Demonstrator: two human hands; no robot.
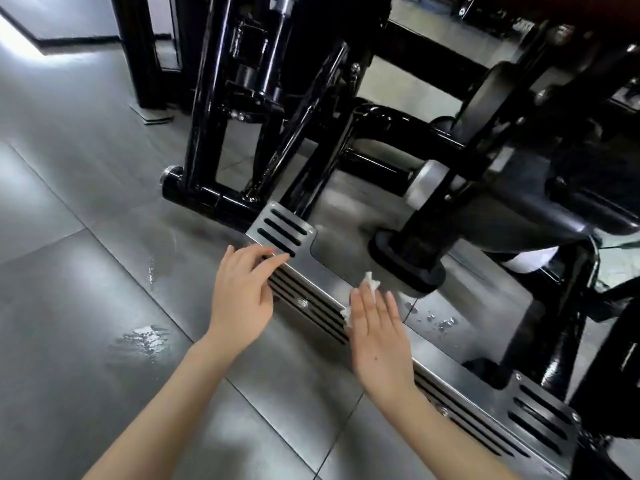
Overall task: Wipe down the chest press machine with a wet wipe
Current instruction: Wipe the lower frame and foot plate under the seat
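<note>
The chest press machine's black steel frame (311, 143) fills the upper half of the head view. Its slotted silver footplate (311, 289) runs diagonally along the floor from centre to lower right. My left hand (242, 296) rests on the plate's upper left part, fingers loosely bent over the slots. My right hand (377, 337) lies flat on the plate with straight fingers. Under its palm it presses a crumpled white wet wipe (370, 284), which pokes out past the fingertips and at the thumb side.
Grey floor tiles (86, 237) spread to the left, with wet patches (145, 339) near my left forearm and droplets (440, 322) right of the plate. A black round foot (408, 268) of the machine stands just beyond my right hand.
</note>
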